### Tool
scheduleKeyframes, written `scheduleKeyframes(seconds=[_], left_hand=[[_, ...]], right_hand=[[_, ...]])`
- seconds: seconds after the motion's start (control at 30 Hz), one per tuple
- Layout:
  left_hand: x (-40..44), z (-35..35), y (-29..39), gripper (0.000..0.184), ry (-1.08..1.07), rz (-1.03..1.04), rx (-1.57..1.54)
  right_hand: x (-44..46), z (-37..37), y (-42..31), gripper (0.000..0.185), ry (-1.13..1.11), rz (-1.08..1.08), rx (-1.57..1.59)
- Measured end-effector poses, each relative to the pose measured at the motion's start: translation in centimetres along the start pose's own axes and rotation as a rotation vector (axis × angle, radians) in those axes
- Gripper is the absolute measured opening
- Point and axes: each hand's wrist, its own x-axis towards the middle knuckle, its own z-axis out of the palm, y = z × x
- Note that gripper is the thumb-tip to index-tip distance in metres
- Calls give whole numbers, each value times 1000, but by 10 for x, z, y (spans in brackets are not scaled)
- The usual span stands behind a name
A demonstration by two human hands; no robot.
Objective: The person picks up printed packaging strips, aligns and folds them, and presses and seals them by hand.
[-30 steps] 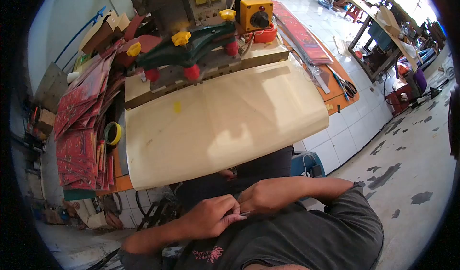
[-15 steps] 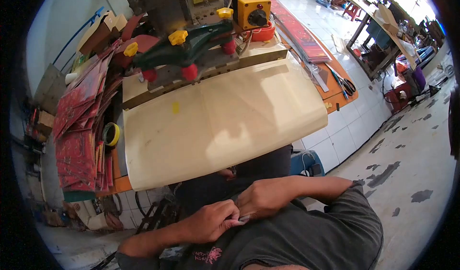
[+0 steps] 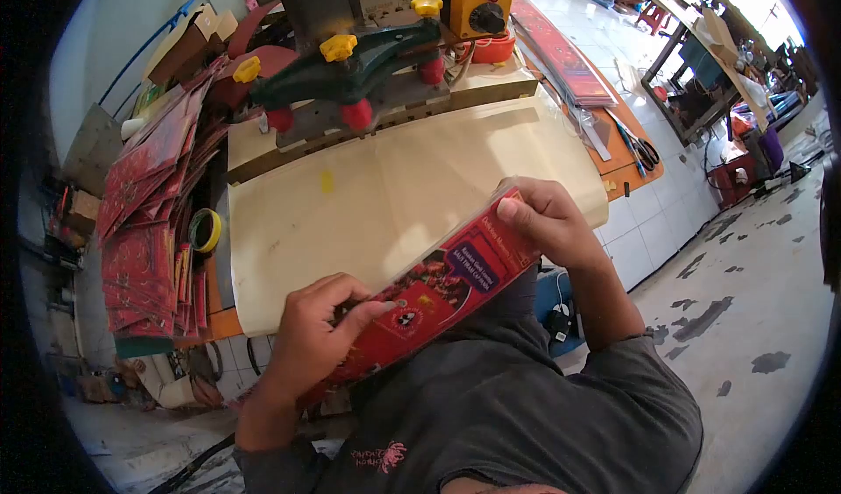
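One orange bench (image 3: pixel 620 168); to its left, a pale wall (image 3: pixel 114 30); to its right, white tiled floor (image 3: pixel 626 253), then a dark-patched pale surface (image 3: pixel 745 319); beyond its right end, wooden bench (image 3: pixel 676 18), red stool (image 3: pixel 653 18), bright daylight (image 3: pixel 767 3).

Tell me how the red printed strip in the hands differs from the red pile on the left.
The red printed strip is held between the left hand and right hand; the red pile lies unheld beside the yellow tape roll.
The strip shows a dark purple-blue panel; the pile shows mostly patterned red faces.
The strip forms one neat band; the pile is many pieces overlapping unevenly.
Both are mainly red and printed.
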Motion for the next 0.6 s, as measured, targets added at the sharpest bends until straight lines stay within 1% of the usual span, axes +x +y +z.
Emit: scheduleKeyframes(seconds=[0.07,0.17,0.2,0.33,0.4,0.43,0.47,0.5,0.53,0.57,0.6], left_hand=[[-2,-6,0,23,71,-11,-4],[-4,-12,-10,26,106,-5,60],[-3,-14,-11,21,113,45,80],[-1,-16,-15,21,135,47,121],[-1,-17,-15,11,219,106,208],[2,-12,-12,11,218,107,208],[6,-4,-7,10,470,243,360],[9,0,-5,15,723,380,511],[1,3,-15,28,728,450,508],[-8,12,-20,24,669,508,356],[-17,24,-22,21,606,559,206]], right_hand=[[1,-1,-2,37,8,-12,3],[3,0,7,37,34,-65,-8],[4,2,10,37,27,-56,21],[7,9,12,38,31,-67,71],[8,8,15,38,48,-84,63],[9,8,16,38,62,-103,53],[9,9,17,38,62,-103,53],[9,11,18,38,98,-112,101],[9,14,20,37,133,-120,149],[11,18,24,37,131,-122,151],[13,23,31,35,172,-127,290]])
